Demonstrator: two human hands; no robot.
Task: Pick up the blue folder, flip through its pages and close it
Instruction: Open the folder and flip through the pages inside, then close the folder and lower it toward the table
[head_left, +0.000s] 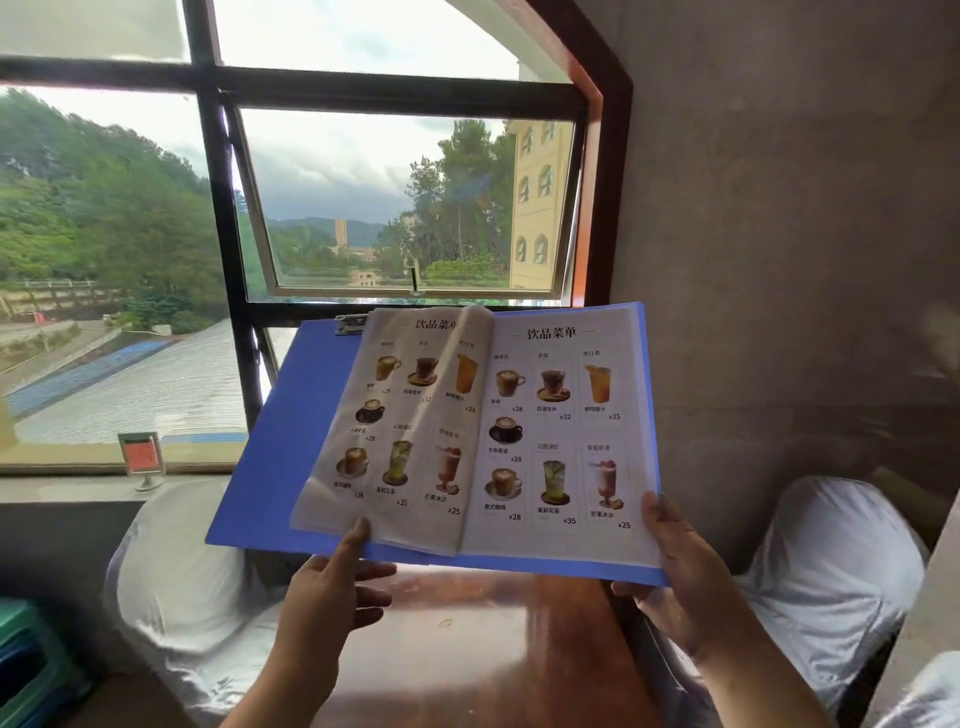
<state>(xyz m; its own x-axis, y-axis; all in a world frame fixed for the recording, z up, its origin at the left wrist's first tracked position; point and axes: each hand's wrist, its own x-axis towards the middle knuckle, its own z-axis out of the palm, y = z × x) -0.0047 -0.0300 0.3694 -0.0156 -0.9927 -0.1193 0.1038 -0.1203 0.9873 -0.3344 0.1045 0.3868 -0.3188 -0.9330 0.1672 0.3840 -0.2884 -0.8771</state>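
Note:
The blue folder (280, 441) is held open in the air above a wooden table, in front of the window. Its pages show a drinks menu with pictures of cups and glasses. The left-hand pages (395, 431) arch up near the spine and lie loosely on the left cover. My left hand (337, 577) grips the bottom edge of the left side, thumb on the page. Holding the bottom right corner is my right hand (680, 577), with its thumb on the right page (566, 431). A metal clip (350, 325) sits at the folder's top edge.
A glossy brown table (467, 639) lies below the folder. White-covered chairs (176, 587) (836, 561) stand left and right of it. A small red sign holder (141, 460) stands on the window sill. Stacked green and blue items (26, 660) sit at the lower left. A grey wall (779, 260) rises on the right.

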